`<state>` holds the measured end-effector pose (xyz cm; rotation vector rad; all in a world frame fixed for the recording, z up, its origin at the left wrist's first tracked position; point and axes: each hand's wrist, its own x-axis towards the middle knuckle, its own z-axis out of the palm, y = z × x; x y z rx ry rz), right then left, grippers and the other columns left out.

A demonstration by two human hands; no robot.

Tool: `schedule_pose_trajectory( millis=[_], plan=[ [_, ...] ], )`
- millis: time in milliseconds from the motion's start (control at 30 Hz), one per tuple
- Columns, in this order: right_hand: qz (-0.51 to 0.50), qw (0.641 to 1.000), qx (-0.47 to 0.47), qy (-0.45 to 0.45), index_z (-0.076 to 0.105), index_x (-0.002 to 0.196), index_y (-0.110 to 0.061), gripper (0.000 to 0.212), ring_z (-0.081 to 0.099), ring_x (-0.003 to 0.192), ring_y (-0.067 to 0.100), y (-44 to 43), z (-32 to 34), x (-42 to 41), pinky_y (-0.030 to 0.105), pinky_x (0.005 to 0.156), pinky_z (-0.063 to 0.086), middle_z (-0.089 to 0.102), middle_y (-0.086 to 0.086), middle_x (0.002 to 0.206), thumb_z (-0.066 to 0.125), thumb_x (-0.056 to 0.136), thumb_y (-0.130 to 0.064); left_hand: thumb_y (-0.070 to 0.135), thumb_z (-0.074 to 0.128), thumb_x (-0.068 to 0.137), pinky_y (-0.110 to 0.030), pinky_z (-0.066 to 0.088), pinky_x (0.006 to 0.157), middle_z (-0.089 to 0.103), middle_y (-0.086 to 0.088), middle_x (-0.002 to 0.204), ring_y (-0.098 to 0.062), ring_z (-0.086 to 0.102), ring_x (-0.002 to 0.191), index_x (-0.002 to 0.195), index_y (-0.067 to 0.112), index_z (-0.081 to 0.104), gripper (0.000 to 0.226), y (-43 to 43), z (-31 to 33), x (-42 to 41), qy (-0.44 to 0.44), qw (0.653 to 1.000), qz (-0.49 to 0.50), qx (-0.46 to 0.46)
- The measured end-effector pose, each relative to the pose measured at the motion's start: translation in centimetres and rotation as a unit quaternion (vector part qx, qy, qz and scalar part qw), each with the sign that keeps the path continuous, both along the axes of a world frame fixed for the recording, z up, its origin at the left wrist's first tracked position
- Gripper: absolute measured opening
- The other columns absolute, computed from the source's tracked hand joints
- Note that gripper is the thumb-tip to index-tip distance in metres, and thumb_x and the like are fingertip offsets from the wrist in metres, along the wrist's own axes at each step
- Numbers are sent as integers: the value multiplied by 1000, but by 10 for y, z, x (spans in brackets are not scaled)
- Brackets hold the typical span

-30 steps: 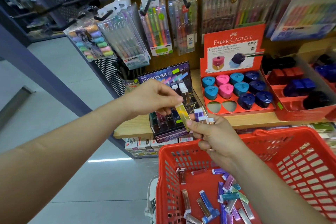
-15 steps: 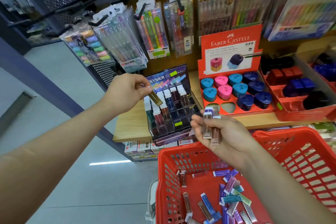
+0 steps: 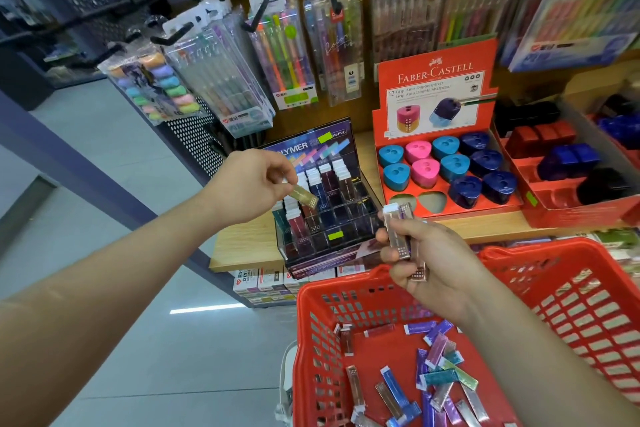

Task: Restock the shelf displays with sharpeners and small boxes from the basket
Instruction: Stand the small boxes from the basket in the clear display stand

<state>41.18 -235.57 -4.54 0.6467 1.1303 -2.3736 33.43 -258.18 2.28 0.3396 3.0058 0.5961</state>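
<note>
**A:** Left hand?

**B:** Left hand point(image 3: 254, 184) is out over the case point(image 3: 318, 250). Thumb and forefinger pinch a gold box point(image 3: 304, 196) by its upper end. The free end tilts down and right, just above the case's left columns, not yet in a cell.

**A:** Right hand?

**B:** Right hand point(image 3: 433, 263) is curled round a small bundle of boxes point(image 3: 400, 236), held upright with the white caps up. It's right of the case, above the far rim of the basket point(image 3: 346, 284).

**A:** How will they handle?

**B:** My guess is light, stiff, slim sleeves. They look glossy, so probably slick. Best held as the left hand has it: a pinch on the flat faces near one end, leaving the other end free to drop into a cell. One at a time, since the cells look narrow.

**A:** Containers?

**B:** The case is clear and divided, at the near left of the shelf point(image 3: 242, 246). Its far rows hold upright boxes and the near rows look mostly empty. The basket is red, near right, with a loose heap point(image 3: 440, 378) of mixed-colour boxes lying flat on its floor. I see no sharpeners in it. The tray point(image 3: 460, 212) is red, right of the case, and holds teal, pink and dark blue sharpeners point(image 3: 453, 166). Its two near-left hollows are empty. A second tray point(image 3: 571, 215) farther right is part filled with red, blue and black ones.
</note>
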Motion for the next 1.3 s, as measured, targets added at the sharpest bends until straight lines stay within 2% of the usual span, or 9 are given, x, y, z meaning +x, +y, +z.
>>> schedule_pose_trajectory(
  millis=[167,367,500,533,633,833,1000,1167,1300],
  plan=[
    [22,998,45,39,60,99,-14,11,45,52,8,-2,-4,0,14,36,27,51,2,67,62,91,-7,15,75,82,-27,55,78,68,7,78,-5,66,74,88,22,65,14,4,-1,2,-9,1000,-14,-7],
    [93,959,207,169,65,94,-12,8,36,49,7,-18,-4,-15,16,38,28,45,-1,64,70,88,-12,1,72,80,-26,59,67,73,-11,74,-17,70,66,86,9,67,11,32,0,20,-162,966,8,199],
    [69,951,237,184,65,88,-8,4,38,51,14,-21,-9,-24,17,37,31,49,-3,57,69,87,-7,4,68,86,-25,58,63,72,-12,74,-15,68,63,92,2,69,7,28,-10,15,-172,947,51,267],
    [54,950,247,182,65,85,-7,5,39,49,14,-21,-11,-27,16,37,31,49,-2,56,70,87,-7,8,67,87,-27,57,63,71,-10,74,-13,66,62,89,5,70,5,23,-13,8,-138,957,69,245],
    [15,951,255,173,63,82,-10,9,49,45,10,-22,-17,-34,15,36,32,53,0,57,69,87,-5,23,71,85,-31,55,70,70,1,72,-9,61,62,81,16,73,9,5,-25,-12,-27,996,69,48],
    [19,942,281,183,63,90,-6,7,55,40,4,-26,-19,-38,15,35,34,59,6,61,69,87,-2,60,73,69,-32,53,73,62,13,76,-10,60,77,80,28,61,36,14,-35,-21,-24,990,53,-131],
    [6,929,314,197,63,76,-11,13,44,32,4,-28,-20,-39,15,34,31,51,-3,41,72,85,-6,50,76,71,-37,54,73,61,10,73,-17,59,76,73,25,56,32,26,-30,-30,-19,978,32,-207],
    [-20,951,262,163,59,77,-12,17,56,44,12,-32,-14,-42,19,34,33,59,-1,48,69,87,-3,33,74,82,-31,53,78,71,5,85,-15,65,81,89,18,73,17,16,-21,-28,-14,992,6,-129],
    [-18,963,224,146,57,81,-11,16,66,54,12,-34,-12,-41,20,37,36,63,6,72,67,87,1,15,69,87,-29,56,77,73,-2,77,-13,71,74,89,15,66,4,-4,-6,-30,-51,988,92,118]
  ],
)
